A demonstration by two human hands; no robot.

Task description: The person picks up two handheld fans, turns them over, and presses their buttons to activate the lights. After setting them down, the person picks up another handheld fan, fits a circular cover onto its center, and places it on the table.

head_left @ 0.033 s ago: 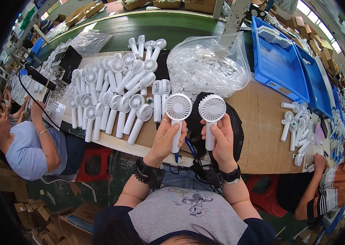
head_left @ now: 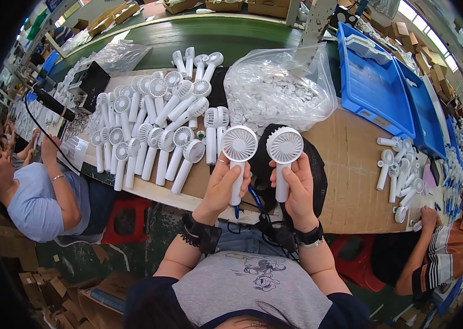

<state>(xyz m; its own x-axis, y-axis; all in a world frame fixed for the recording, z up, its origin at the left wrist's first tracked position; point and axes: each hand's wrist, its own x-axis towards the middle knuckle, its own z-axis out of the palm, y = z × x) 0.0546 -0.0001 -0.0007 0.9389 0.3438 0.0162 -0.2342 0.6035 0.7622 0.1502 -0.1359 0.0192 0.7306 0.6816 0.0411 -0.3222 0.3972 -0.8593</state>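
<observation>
My left hand [head_left: 221, 183] is closed around the handle of a white handheld fan [head_left: 239, 144], its round grille upright and facing me. Beside it, a second white handheld fan [head_left: 284, 146] is gripped by my right hand [head_left: 300, 189], the thumb lying along its handle. The two fan heads are close together but apart, above the front of the workbench. Left of my hands lies a crowded pile of similar white fans [head_left: 157, 88]. Behind my right hand is a black mesh item [head_left: 317, 164], partly covered by the hand and fan.
A clear plastic bag [head_left: 319, 101] of small white parts lies beyond my hands. Blue trays [head_left: 376, 112] stand at the back right, near more fans [head_left: 387, 157]. Co-workers sit at left [head_left: 39, 203] and right [head_left: 445, 247]. A green conveyor belt [head_left: 187, 38] runs behind.
</observation>
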